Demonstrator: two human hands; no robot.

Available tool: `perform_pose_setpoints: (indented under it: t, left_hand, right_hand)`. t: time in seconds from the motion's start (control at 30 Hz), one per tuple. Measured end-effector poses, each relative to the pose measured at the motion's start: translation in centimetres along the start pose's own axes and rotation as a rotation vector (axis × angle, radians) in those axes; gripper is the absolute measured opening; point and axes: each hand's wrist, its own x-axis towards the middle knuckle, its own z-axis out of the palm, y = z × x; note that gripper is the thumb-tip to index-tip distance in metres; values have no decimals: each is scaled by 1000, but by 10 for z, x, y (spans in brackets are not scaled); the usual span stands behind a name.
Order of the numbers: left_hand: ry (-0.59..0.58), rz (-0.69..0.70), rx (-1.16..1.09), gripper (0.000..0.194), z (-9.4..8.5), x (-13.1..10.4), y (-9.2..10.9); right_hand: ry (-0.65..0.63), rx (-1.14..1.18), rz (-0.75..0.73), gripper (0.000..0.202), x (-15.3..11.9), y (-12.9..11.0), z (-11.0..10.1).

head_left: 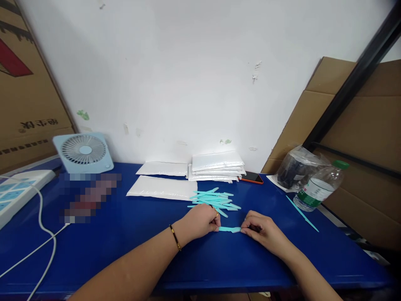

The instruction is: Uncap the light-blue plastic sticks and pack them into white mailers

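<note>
A short turquoise plastic piece is stretched level between my two hands above the blue table. My left hand pinches its left end; a ring and a dark bracelet are on that side. The right end is pinched by the fingertips of my right hand. Just beyond my left hand lies a loose pile of similar turquoise pieces, partly covered by that hand. White padded packets lie behind and left of the pile, and a stack of them is against the wall.
On the blue table, a fan, a power strip and white cables are at left. A phone, a bagged dark container, a bottle and a long turquoise piece are at right.
</note>
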Motion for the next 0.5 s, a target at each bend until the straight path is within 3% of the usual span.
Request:
perform_pose_setpoints:
  t: [0.1, 0.13, 0.17, 0.23, 0.3, 0.37, 0.5]
  left_hand:
    - [21, 10, 40, 15, 2, 1, 1]
    - [48, -2, 77, 26, -1, 1, 0]
    - [91, -24, 125, 45, -5, 2, -3]
    - [197, -117, 230, 90, -14, 6, -11]
    - [227, -238, 294, 111, -22, 13, -19]
    - [181, -284, 319, 110, -24, 21, -23]
    - [104, -123, 329, 92, -14, 34, -15]
  right_hand:
    - [-17, -38, 5, 29, -2, -1, 0]
    - [-9, -60, -2, 31, -2, -1, -1]
    - [3, -89, -11, 43, -2, 0, -2]
    - [1, -153, -27, 91, 2, 3, -3]
    - [-62, -204, -34, 120, 11, 8, 0]
    - [-130, -240, -52, 121, 26, 13, 4]
    - [-140, -287, -79, 109, 55, 17, 10]
